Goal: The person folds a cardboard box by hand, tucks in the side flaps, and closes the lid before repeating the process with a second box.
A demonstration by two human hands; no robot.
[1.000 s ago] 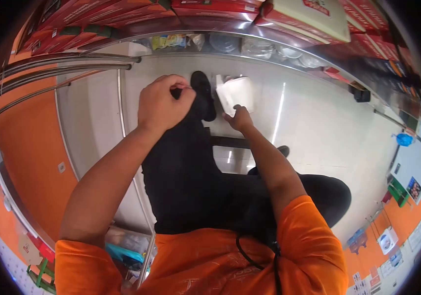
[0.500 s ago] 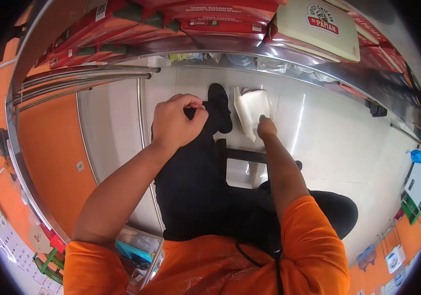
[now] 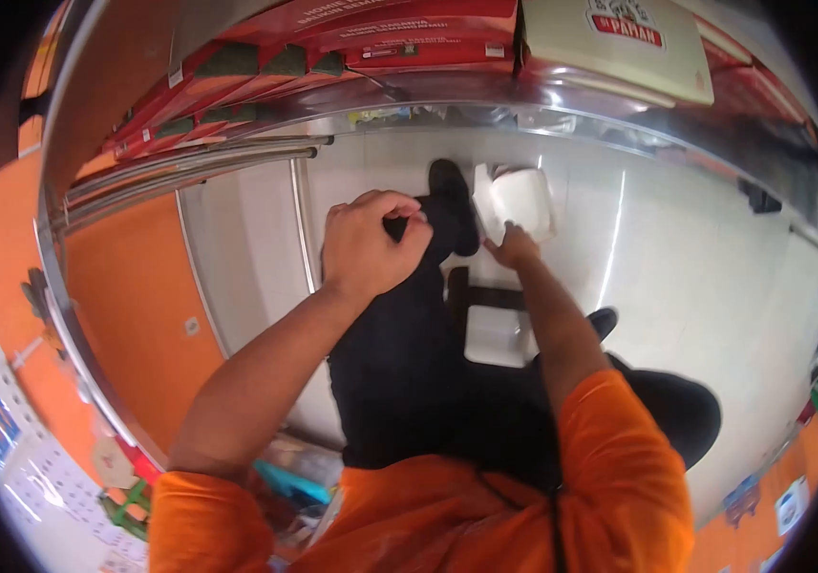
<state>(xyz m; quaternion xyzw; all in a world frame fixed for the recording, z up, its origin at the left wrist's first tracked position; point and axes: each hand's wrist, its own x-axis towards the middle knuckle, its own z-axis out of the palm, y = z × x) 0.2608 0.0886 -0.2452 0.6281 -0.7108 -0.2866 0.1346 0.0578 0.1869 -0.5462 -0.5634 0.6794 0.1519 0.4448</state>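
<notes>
My left hand (image 3: 375, 246) is raised above my left knee, with thumb and fingertips pressed together in a ring. Anything in that pinch is too small to make out. Lower and further right, my right hand (image 3: 516, 248) is at the near left corner of a cream-white piece of paper packaging (image 3: 523, 199). Its thumb reaches to the left and a finger lies on the packaging, seemingly gripping the edge. The packaging looks like a folded box or bag, slightly blurred, over the pale tiled floor (image 3: 657, 258). Beside it is a black shoe (image 3: 452, 205).
A metal shelf edge (image 3: 581, 119) crosses in front, carrying red cartons (image 3: 428, 38) and a cream printed box (image 3: 609, 57). Metal rails (image 3: 208, 158) are at the left. A dark frame (image 3: 497, 298) stands between my legs, and an orange panel (image 3: 141, 286) is further left.
The view has shifted, so the surroundings appear further right. Relative to the packaging, my right hand has moved left to its near corner, with the thumb now spread. My left hand keeps its pinch.
</notes>
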